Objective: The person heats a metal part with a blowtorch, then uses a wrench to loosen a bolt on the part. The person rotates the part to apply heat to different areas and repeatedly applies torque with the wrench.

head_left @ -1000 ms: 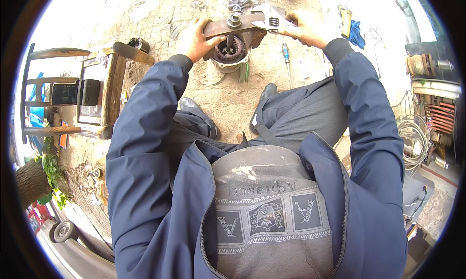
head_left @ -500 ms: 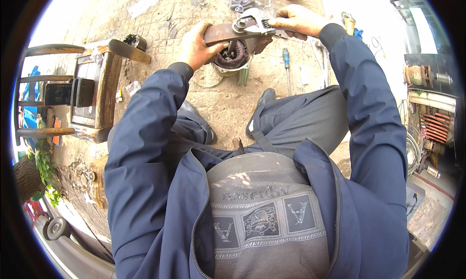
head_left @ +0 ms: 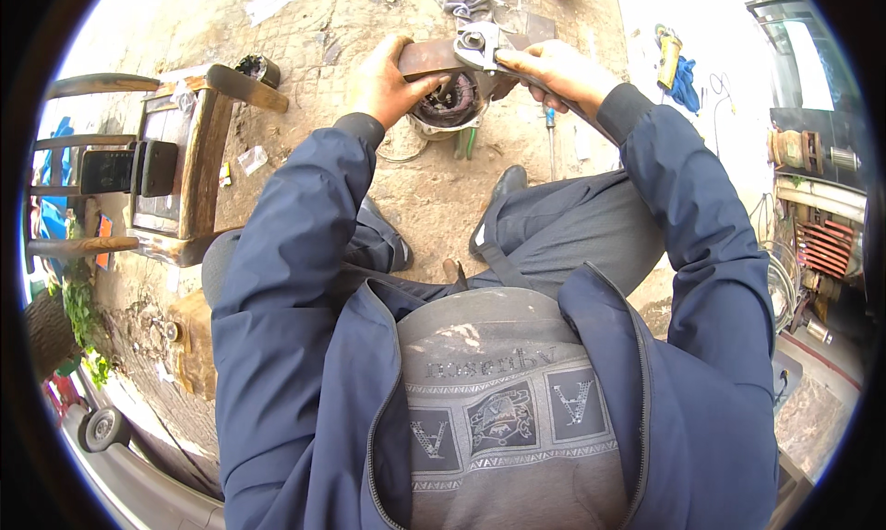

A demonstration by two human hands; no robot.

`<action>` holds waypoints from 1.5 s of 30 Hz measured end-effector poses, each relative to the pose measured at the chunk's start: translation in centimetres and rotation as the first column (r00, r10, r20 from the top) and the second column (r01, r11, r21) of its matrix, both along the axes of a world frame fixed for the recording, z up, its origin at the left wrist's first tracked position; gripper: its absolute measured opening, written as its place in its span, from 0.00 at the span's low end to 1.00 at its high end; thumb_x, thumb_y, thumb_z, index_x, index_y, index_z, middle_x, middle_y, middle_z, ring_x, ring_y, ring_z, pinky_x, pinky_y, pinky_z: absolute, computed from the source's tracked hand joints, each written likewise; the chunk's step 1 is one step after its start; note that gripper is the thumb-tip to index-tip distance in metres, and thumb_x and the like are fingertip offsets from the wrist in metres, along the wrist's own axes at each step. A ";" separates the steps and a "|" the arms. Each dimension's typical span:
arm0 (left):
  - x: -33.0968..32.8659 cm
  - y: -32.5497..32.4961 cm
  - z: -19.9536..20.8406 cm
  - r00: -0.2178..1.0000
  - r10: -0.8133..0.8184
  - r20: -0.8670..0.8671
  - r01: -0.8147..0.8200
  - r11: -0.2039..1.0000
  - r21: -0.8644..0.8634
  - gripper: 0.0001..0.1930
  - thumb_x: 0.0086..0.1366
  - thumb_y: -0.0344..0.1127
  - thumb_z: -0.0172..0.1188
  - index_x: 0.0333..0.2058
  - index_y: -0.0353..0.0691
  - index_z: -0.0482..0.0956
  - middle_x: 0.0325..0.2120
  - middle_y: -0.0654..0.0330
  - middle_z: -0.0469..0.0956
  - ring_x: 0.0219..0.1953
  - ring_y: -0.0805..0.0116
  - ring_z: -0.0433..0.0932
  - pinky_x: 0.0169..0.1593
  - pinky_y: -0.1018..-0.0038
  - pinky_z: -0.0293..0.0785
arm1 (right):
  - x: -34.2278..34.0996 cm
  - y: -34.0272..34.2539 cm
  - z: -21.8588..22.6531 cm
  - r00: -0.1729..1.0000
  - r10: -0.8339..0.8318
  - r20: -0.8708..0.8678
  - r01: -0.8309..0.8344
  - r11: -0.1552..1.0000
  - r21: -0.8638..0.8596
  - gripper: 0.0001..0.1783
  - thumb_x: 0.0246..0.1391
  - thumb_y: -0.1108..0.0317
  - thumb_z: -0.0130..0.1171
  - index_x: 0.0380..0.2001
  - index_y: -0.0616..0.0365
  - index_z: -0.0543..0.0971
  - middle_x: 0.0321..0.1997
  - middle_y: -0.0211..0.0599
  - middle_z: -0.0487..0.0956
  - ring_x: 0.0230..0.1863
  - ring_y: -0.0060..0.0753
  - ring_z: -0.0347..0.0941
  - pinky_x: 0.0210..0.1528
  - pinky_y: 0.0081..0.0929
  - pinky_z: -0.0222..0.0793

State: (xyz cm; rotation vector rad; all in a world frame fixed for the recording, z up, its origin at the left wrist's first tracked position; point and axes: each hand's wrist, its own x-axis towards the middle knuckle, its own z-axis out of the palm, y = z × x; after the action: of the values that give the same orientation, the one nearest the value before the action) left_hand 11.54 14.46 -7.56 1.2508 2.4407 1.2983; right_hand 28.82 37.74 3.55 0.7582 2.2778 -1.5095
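Left hand (head_left: 380, 85): fingers gripping left end of metal bar (head_left: 430, 58)
Right hand (head_left: 565, 73): fingers wrapped round adjustable wrench (head_left: 489, 55), head at bar's nut
Metal bar: over round housing (head_left: 445, 130)
Round housing: ring of windings (head_left: 461, 111) inside
Dark tin (head_left: 269, 71): near chair (head_left: 201, 152), contents unclear

At ten o'clock I see a wooden chair (head_left: 205, 166), and a black box (head_left: 160, 168) rests on it. At two o'clock there lies a yellow tool (head_left: 668, 59) beside a blue cloth (head_left: 683, 87). At eight o'clock there is a dark wheel (head_left: 105, 428).
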 end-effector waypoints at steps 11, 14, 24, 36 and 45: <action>1.1 0.8 0.1 0.988 0.132 -0.079 -0.132 0.991 -0.002 0.38 0.54 0.57 0.82 0.52 0.36 0.79 0.42 0.44 0.86 0.45 0.47 0.87 0.51 0.60 0.83 | 15.4 -13.5 3.6 0.873 0.458 -0.169 -0.162 0.598 0.785 0.37 0.57 0.73 0.64 0.70 0.53 0.69 0.43 0.50 0.80 0.40 0.57 0.82 0.45 0.44 0.80; 1.8 0.5 0.1 0.997 0.072 -0.019 -0.072 0.997 0.016 0.36 0.56 0.55 0.81 0.54 0.36 0.78 0.41 0.42 0.86 0.45 0.45 0.87 0.50 0.59 0.82 | 11.8 -17.7 3.5 0.740 0.641 -0.203 -0.292 0.578 0.762 0.30 0.56 0.75 0.62 0.64 0.49 0.75 0.38 0.43 0.80 0.36 0.48 0.82 0.38 0.40 0.80; 2.8 1.1 -2.7 0.966 0.035 -0.255 0.049 0.948 0.314 0.28 0.58 0.46 0.78 0.54 0.42 0.80 0.44 0.45 0.86 0.47 0.44 0.86 0.50 0.58 0.82 | -15.4 -17.7 4.4 0.345 0.801 -0.489 -0.185 0.569 0.801 0.19 0.61 0.51 0.69 0.48 0.51 0.85 0.45 0.50 0.86 0.48 0.55 0.84 0.51 0.47 0.77; 3.2 0.0 -0.8 0.980 0.151 -0.127 -0.134 0.982 0.136 0.35 0.51 0.55 0.84 0.48 0.37 0.81 0.38 0.49 0.84 0.41 0.48 0.85 0.46 0.61 0.83 | -3.9 19.2 -0.6 0.973 0.202 0.108 -0.142 0.161 0.977 0.21 0.67 0.49 0.58 0.55 0.47 0.82 0.53 0.47 0.85 0.50 0.57 0.83 0.51 0.46 0.78; 3.4 0.4 -0.7 0.987 0.131 -0.091 -0.124 0.989 0.078 0.36 0.54 0.54 0.82 0.52 0.37 0.79 0.42 0.48 0.84 0.45 0.47 0.85 0.49 0.60 0.82 | 14.4 -8.6 7.9 0.631 0.771 -0.087 -0.392 0.414 0.821 0.27 0.56 0.71 0.68 0.61 0.54 0.81 0.35 0.39 0.83 0.31 0.36 0.82 0.31 0.32 0.78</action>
State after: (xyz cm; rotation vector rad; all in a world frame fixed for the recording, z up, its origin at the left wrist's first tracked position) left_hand 14.96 14.84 -8.22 1.2184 2.6011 1.4018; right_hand 43.26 29.14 11.43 -0.4160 3.0547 -0.3452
